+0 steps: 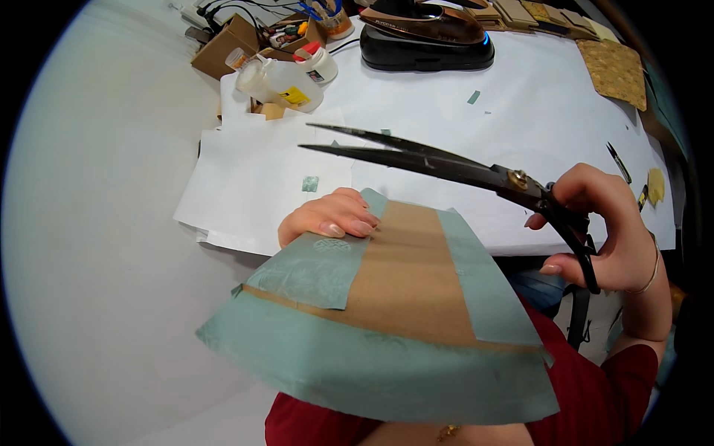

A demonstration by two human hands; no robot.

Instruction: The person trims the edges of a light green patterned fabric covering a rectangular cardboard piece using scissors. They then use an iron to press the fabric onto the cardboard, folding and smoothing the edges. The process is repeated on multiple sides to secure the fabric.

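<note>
My right hand grips the handles of large black scissors. Their long blades point left over the table, slightly parted, with nothing between them. Closed on the far left edge of a brown board, my left hand holds it up, tilted toward me, fingers curled over the edge. Pale green patterned fabric is folded over the board's left and right sides. At the near end the fabric spreads out past the board as a wide flap. The thumb of my left hand is hidden.
White paper covers the table. An iron on a black base stands at the back, near bottles and a cardboard box. Green scraps, a cork mat and a pen lie about.
</note>
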